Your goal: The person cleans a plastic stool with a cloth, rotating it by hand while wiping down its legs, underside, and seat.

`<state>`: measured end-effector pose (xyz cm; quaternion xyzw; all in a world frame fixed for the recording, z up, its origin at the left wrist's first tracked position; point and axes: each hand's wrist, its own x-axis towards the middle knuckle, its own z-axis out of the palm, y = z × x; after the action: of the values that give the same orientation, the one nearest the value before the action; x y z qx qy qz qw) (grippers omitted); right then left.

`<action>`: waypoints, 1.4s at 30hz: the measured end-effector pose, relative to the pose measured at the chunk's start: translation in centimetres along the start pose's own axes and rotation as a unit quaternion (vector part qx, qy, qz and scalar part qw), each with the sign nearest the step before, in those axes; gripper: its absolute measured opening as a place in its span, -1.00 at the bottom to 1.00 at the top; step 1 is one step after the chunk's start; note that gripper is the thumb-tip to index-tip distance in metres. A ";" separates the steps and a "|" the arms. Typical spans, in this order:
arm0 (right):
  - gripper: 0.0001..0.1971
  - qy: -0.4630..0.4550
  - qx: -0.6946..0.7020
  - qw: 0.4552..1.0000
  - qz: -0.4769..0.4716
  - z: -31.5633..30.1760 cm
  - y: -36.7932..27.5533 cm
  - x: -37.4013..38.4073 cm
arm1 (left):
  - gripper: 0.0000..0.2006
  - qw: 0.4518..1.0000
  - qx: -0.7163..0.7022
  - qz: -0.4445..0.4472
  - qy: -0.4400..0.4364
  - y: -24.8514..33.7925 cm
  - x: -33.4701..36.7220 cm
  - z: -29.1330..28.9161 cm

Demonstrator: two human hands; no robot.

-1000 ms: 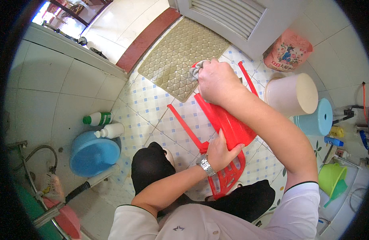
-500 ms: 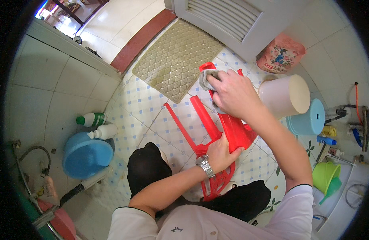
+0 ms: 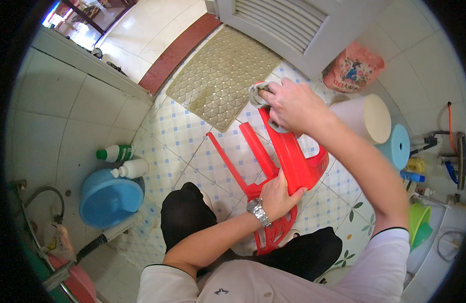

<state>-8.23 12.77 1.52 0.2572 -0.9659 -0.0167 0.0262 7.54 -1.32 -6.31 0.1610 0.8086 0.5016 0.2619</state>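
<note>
A red plastic chair (image 3: 292, 160) lies tipped over in front of me, its legs pointing away toward the doorway. My left hand (image 3: 278, 197), with a silver watch at the wrist, is closed around an edge of the seat. Bunched in my right hand (image 3: 296, 107) is a grey cloth (image 3: 257, 96), wrapped over the far end of one chair leg; more of it shows under the palm. Most of that leg's tip is hidden by the cloth. The slatted backrest of the chair shows between my knees.
A beige mat (image 3: 223, 70) lies beyond the chair, by a louvred door (image 3: 278, 25). Left stand a blue basin (image 3: 109, 199) and two bottles (image 3: 132, 168). To the right are a pink bag (image 3: 354, 68), a white bucket (image 3: 367, 118) and a light-blue stool (image 3: 396, 146).
The right hand and cloth have shifted slightly toward the leg's tip, covering more of it. My right elbow has swung outward. The left hand keeps its grip.
</note>
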 end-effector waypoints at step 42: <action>-0.57 -0.005 0.159 0.987 -0.018 0.8 1.8 1.1 | -0.34 1.000 0.006 0.019 0.017 -0.9 0.0 0.2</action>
<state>-10.14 13.79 0.83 0.2751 -0.9516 0.1354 -0.0202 7.65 -1.60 -7.23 0.1699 0.8127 0.5042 0.2374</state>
